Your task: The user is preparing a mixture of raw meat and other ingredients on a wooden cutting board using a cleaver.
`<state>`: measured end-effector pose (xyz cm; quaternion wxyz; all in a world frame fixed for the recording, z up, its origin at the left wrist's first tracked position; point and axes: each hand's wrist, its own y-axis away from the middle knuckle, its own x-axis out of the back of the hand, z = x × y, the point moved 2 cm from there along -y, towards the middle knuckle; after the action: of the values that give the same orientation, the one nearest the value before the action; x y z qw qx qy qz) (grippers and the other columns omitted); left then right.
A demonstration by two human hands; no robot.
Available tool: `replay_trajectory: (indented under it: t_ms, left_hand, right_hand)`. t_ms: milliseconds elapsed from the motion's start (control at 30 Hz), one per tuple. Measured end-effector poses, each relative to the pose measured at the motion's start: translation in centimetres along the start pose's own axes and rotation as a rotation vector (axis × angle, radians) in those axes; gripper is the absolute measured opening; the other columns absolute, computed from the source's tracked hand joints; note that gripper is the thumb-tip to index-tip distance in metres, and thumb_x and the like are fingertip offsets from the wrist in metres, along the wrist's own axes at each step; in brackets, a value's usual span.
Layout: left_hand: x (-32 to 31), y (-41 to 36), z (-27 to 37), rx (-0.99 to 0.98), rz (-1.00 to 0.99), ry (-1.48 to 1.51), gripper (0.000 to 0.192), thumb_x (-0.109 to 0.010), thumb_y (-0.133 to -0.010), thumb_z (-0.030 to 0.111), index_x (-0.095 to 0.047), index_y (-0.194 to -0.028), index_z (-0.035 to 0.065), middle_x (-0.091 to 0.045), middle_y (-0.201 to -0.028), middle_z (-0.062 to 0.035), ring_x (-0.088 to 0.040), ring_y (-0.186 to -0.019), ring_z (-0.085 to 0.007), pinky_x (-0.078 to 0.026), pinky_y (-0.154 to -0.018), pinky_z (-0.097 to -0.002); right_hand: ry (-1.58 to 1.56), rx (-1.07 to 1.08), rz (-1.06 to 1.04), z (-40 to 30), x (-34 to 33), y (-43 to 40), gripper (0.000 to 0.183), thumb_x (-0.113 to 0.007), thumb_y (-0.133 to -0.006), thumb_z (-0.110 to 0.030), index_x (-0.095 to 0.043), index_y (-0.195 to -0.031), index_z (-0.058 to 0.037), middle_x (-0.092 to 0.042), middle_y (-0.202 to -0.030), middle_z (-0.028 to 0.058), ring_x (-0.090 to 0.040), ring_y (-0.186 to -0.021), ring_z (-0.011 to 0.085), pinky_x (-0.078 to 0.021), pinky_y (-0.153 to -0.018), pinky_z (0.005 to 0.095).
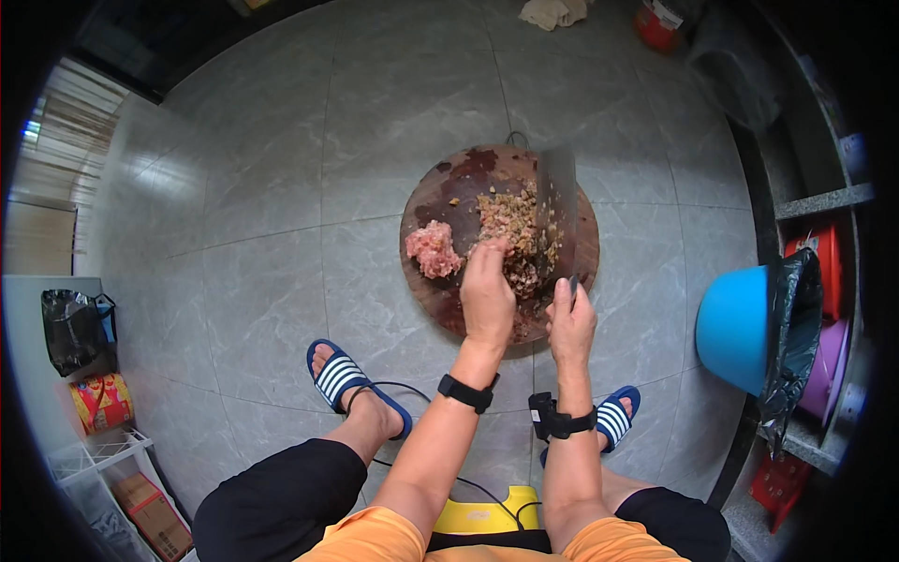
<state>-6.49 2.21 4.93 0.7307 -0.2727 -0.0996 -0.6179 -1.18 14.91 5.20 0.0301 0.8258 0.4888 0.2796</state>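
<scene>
A round wooden chopping board (439,188) rests on the floor before me, its surface stained dark. My right hand (572,323) grips the handle of a cleaver (557,211). Its wide blade stands nearly upright over the board's right side, slightly blurred, with bits of food stuck to it. Left of the blade lies a heap of finely chopped mixture (507,216), brown and yellowish. My left hand (487,291) is at the near edge of this heap, fingers together and bent; whether they pinch any of it is hidden. A lump of pink minced meat (433,250) sits apart at the board's left.
Grey floor tiles (267,281) surround the board. On the right, a blue plastic basin (734,330) and a black plastic bag (797,330) stand by a shelf. A yellow stool (477,516) is beneath me, with a black cable (484,486) running past it. A red bucket (659,29) stands far right.
</scene>
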Motion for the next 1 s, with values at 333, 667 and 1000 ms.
replay_trajectory:
  t_ms: [333, 667, 1000]
  left_hand:
    - [-1.9, -1.2, -5.8, 0.374, 0.005, 0.024, 0.027, -0.061, -0.087, 0.016, -0.067, -0.104, -0.0049, -0.067, -0.093, -0.0245, -0.065, -0.091, -0.0351, -0.050, -0.083, -0.0384]
    - [-1.9, 0.0, -5.1, 0.412, 0.129, 0.316, 0.019, -0.065, -0.082, 0.000, -0.067, -0.101, -0.0024, -0.067, -0.083, -0.0143, -0.068, -0.072, -0.0210, -0.053, -0.063, -0.0287]
    - [-1.3, -0.6, -8.1, 0.658, 0.054, 0.422, 0.008, -0.067, -0.080, 0.004, -0.066, -0.085, -0.0030, -0.068, -0.071, -0.0069, -0.062, -0.059, -0.0107, -0.050, -0.055, -0.0247]
  right_hand:
    - [0.446, 0.370, 0.078, -1.3, -3.7, 0.6, 0.043, -0.046, -0.098, -0.037, -0.058, -0.079, -0.0004, -0.061, -0.069, 0.0263, -0.060, -0.067, 0.0464, -0.0436, -0.057, 0.0530]
    - [0.343, 0.359, 0.026, -2.1, -3.1, 1.0, 0.041, -0.044, -0.099, -0.037, -0.059, -0.088, 0.0009, -0.060, -0.069, 0.0276, -0.059, -0.067, 0.0472, -0.0433, -0.058, 0.0532]
    - [0.315, 0.340, 0.012, -3.7, -3.3, 2.0, 0.045, -0.044, -0.098, -0.036, -0.058, -0.077, 0.0015, -0.059, -0.071, 0.0304, -0.059, -0.069, 0.0481, -0.0444, -0.058, 0.0535]
